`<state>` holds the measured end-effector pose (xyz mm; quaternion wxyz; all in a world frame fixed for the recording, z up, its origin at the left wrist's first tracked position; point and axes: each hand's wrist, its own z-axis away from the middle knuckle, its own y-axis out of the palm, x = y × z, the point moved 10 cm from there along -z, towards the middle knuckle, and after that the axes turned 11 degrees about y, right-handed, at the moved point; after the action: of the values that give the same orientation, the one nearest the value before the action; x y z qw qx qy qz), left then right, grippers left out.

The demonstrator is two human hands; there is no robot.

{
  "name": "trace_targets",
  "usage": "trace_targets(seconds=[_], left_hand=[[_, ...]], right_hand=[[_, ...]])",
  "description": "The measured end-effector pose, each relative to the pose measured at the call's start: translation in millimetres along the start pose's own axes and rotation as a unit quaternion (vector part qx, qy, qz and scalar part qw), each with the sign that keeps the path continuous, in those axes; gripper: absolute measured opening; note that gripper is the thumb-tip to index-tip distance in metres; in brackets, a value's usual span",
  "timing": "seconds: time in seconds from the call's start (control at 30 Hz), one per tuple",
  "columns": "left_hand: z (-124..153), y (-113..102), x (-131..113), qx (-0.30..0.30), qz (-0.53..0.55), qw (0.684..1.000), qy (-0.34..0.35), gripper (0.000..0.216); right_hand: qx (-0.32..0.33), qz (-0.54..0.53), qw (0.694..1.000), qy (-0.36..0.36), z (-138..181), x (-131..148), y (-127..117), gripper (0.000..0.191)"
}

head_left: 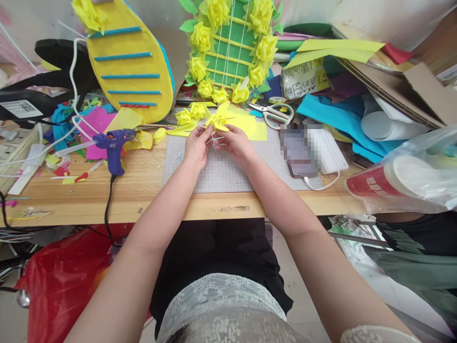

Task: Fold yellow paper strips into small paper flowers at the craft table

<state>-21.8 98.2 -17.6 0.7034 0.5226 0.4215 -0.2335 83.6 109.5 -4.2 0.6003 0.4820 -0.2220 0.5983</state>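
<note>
Between my two hands is a yellow paper flower (218, 118), held over the grey cutting mat (224, 169). My left hand (197, 145) pinches its base from the left. On the right side, the fingers of my right hand (235, 143) close on its petals. Behind the hands lie finished yellow flowers (189, 114) and a sheet of yellow paper (255, 127). A green paper panel (228, 52) with white strings and a border of yellow flowers stands at the back.
A blue glue gun (114, 145) stands on the left, its cord hanging over the table edge. Scissors (273, 113), a phone (300, 152) and a white power bank (330, 150) lie to the right. A bagged red cup (378, 183) sits at far right. A yellow board (128, 66) leans at back left.
</note>
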Motion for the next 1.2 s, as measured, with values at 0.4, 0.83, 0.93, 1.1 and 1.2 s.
trace_targets(seconds=[0.4,0.83,0.93,1.1,1.2], left_hand=[[1,0,-2,-0.007,-0.003,1.000,0.020,0.023],[-4,-5,-1,-0.016,0.013,1.000,0.009,0.025],[-7,-8,1,-0.014,0.002,1.000,0.008,0.028],[-3,-5,1,-0.005,0.008,1.000,-0.013,0.021],[1,-4,2,-0.012,0.024,0.999,-0.035,0.015]], right_hand=[[0.002,-0.028,0.999,-0.032,-4,1,0,0.021],[-0.021,0.082,0.993,-0.079,2,8,3,0.033],[-0.021,0.105,0.990,-0.090,0,6,5,0.038],[-0.048,0.119,0.986,-0.107,-1,9,0,0.034],[-0.068,0.143,0.980,-0.118,-1,12,-5,0.030]])
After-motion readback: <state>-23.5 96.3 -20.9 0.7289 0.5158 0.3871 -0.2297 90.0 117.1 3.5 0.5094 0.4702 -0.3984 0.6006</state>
